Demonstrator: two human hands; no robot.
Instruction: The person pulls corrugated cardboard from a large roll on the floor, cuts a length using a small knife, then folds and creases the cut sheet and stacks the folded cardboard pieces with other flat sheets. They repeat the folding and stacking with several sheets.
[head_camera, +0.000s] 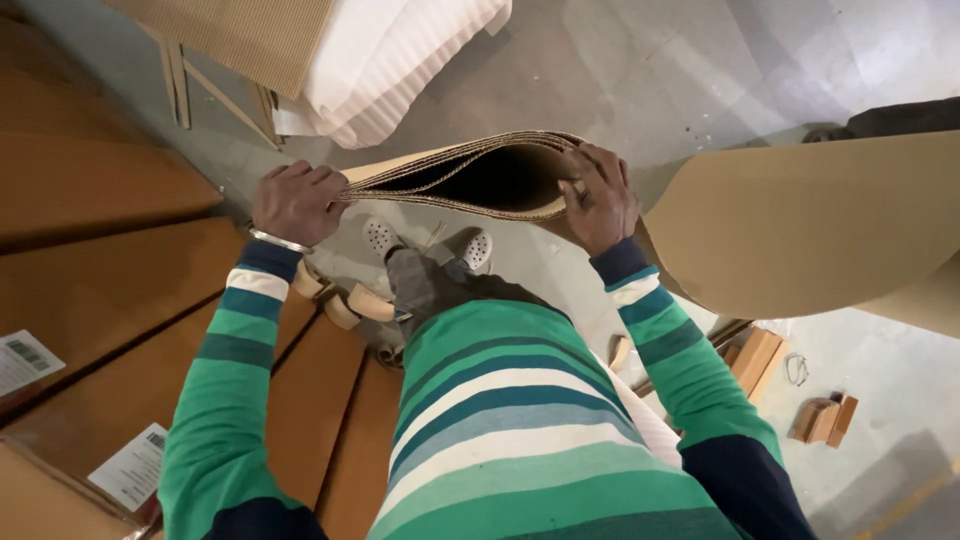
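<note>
A bundle of corrugated cardboard sheets (470, 180) is held edge-on between the two hands, its long axis running across the view from the left hand to the right, the fluted edges turned up toward the camera. The bundle bows open in the middle into a dark lens-shaped gap, and the layers pinch back together at each end (the exact number of sheets is too fine to count, though there are several). The left hand (298, 203) is clenched around the left end, knuckles up, with one metal bangle (280, 241) at the wrist. The right hand (601, 198) wraps the right end, fingers curled over the top edge and pressing the layers together. Directly below the bundle, between the hands, two white perforated clogs (430, 243) stand on the grey concrete floor (640, 70). To the right of the right hand, one large brown sheet (820, 220) curves away toward the edge of the view. Left of the left hand lie brown cardboard stacks (100, 290) stepped one over another, with two white labels (70, 410) on them. Beyond the left hand sits a pile of white foam sheets (400, 55). Below the right forearm, a few small wooden blocks (790, 385) lie on the floor.
</note>
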